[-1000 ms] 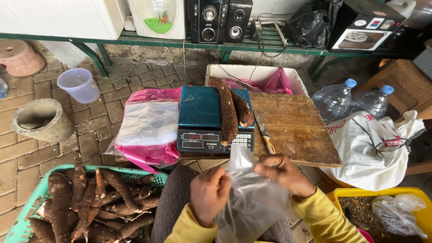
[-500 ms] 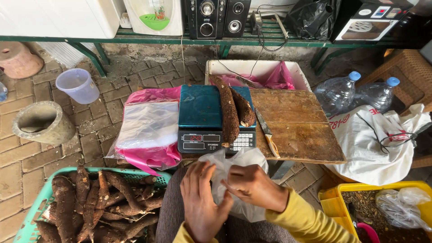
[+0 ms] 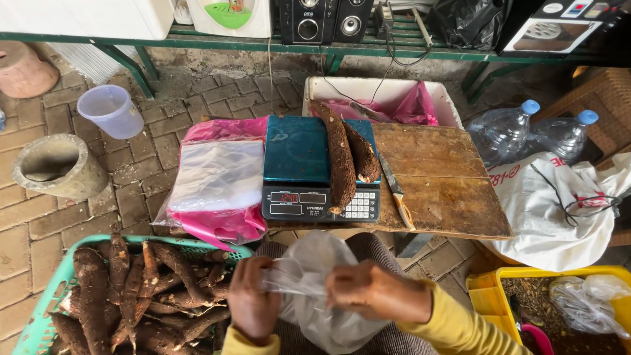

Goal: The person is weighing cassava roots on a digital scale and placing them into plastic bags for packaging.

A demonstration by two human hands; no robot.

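Flanking the bag-holding hands (image 3: 315, 299): cassava basket (image 3: 46, 302), scale (image 3: 320, 167).

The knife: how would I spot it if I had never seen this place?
Start at the brown wooden board lying right of the blue scale. Along the board's left edge, beside the two brown tubers on the scale, lies the knife. Unlike the thick, rough tubers, it is thin and flat, with a grey blade and a pale handle.
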